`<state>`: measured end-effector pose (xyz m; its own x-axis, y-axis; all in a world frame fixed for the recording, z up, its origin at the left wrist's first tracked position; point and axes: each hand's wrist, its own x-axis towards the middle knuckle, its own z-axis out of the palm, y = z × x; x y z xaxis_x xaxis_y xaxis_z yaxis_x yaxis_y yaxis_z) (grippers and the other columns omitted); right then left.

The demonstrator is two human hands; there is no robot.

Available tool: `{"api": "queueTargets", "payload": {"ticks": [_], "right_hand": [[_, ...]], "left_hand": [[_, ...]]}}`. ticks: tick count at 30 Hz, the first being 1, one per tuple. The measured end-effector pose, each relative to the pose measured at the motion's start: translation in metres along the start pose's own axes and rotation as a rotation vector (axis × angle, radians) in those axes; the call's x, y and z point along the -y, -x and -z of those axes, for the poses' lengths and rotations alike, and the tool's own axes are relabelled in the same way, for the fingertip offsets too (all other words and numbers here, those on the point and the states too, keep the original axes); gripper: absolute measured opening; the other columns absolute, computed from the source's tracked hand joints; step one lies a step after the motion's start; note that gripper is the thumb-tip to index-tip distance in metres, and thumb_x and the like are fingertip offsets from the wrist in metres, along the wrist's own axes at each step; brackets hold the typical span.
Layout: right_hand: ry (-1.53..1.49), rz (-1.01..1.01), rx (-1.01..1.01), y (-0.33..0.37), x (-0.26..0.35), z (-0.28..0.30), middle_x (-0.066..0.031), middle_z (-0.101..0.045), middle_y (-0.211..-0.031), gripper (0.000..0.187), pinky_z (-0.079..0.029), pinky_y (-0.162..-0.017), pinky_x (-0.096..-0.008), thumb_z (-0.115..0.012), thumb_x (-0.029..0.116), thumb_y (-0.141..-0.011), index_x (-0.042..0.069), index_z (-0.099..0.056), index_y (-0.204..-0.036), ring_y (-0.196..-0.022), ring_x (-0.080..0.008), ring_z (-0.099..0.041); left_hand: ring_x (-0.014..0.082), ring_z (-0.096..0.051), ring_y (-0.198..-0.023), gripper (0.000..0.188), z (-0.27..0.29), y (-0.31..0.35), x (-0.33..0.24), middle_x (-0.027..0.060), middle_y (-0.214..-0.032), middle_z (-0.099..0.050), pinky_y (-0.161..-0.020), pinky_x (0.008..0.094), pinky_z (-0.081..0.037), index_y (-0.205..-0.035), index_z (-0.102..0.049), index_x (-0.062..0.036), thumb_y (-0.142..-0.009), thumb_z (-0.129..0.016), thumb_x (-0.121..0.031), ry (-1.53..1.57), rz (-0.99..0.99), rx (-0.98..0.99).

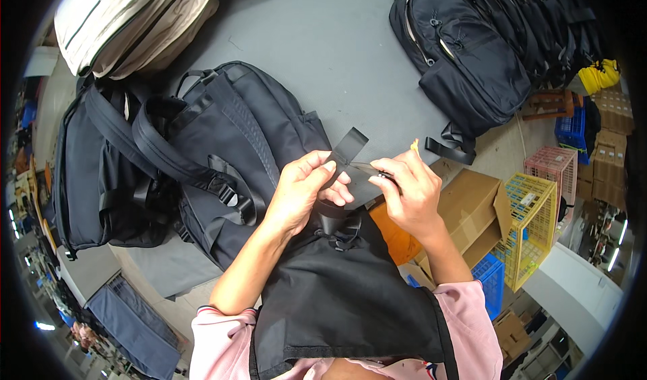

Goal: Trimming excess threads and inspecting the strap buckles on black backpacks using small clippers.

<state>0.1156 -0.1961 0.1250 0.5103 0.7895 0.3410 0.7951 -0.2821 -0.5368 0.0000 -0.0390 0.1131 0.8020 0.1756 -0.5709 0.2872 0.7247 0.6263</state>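
Observation:
My left hand (306, 188) is closed around a black webbing strap (352, 144), whose folded end sticks up past the thumb. In my right hand (412, 195), the fingers pinch a slim pointed metal tool (384, 175) with a dark grip. Its thin tip reaches left to the strap; whether it touches is too small to tell. A yellow bit (414, 145) shows above the right fingers. Left of my hands, a dark backpack (263, 104) lies on the table with its shoulder straps up. Black cloth (350, 292) with a strap and buckle (342, 240) hangs across my front.
On the grey table (296, 23), another dark backpack (91, 178) and a beige bag (128, 23) stand left. More black backpacks (465, 56) are lined up at the right. Beyond the right edge are a cardboard box (465, 211), a yellow crate (529, 228) and a blue crate (488, 279).

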Motion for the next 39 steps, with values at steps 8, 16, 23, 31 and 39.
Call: {"api": "queueTargets", "payload": {"ticks": [8, 16, 23, 31, 39], "right_hand": [[-0.078, -0.079, 0.11, -0.004, -0.001, 0.004, -0.0049, -0.055, -0.079, 0.022, -0.041, -0.056, -0.0334, -0.072, 0.01, -0.07, 0.007, -0.062, -0.09, -0.062, -0.0232, -0.053], [0.039, 0.059, 0.127, -0.007, -0.001, 0.011, -0.0034, -0.053, -0.075, 0.02, -0.04, -0.055, -0.0323, -0.072, 0.011, -0.07, 0.008, -0.063, -0.088, -0.057, -0.0216, -0.051], [-0.257, -0.027, 0.169, 0.0, -0.008, 0.012, -0.0041, -0.054, -0.075, 0.019, -0.042, -0.056, -0.033, -0.072, 0.01, -0.07, 0.008, -0.064, -0.086, -0.058, -0.0225, -0.052], [-0.043, 0.002, 0.091, -0.004, 0.001, 0.005, -0.0074, -0.055, -0.069, 0.022, -0.044, -0.053, -0.0304, -0.072, 0.003, -0.067, 0.003, -0.065, -0.088, -0.057, -0.0205, -0.055], [-0.087, -0.033, 0.046, 0.001, -0.004, -0.004, -0.0063, -0.054, -0.073, 0.018, -0.042, -0.055, -0.0331, -0.071, 0.007, -0.071, 0.006, -0.064, -0.087, -0.059, -0.0232, -0.055]], "left_hand": [[0.0167, -0.064, -0.064, 0.021, 0.003, -0.002, 0.004, 0.0099, -0.083, -0.063, -0.058, 0.0233, -0.053, -0.106, -0.052, 0.0058, -0.096, -0.047, -0.012, -0.086, -0.004, 0.026], [0.0159, -0.064, -0.061, 0.019, 0.008, -0.004, 0.004, 0.0086, -0.08, -0.062, -0.056, 0.023, -0.052, -0.102, -0.054, 0.0058, -0.096, -0.046, -0.011, -0.092, 0.024, 0.092], [0.0165, -0.063, -0.058, 0.014, 0.005, -0.003, 0.003, 0.0084, -0.077, -0.064, -0.051, 0.0226, -0.051, -0.096, -0.057, 0.0019, -0.094, -0.051, -0.011, -0.054, 0.011, 0.048], [0.0165, -0.063, -0.058, 0.015, 0.006, -0.003, 0.004, 0.0087, -0.078, -0.064, -0.05, 0.0219, -0.05, -0.095, -0.057, 0.0025, -0.094, -0.051, -0.011, -0.062, 0.009, 0.046], [0.0123, -0.061, -0.057, 0.022, 0.006, -0.005, -0.001, 0.0114, -0.084, -0.067, -0.049, 0.0195, -0.048, -0.106, -0.056, 0.0058, -0.095, -0.05, -0.013, 0.023, 0.04, 0.05]]}}
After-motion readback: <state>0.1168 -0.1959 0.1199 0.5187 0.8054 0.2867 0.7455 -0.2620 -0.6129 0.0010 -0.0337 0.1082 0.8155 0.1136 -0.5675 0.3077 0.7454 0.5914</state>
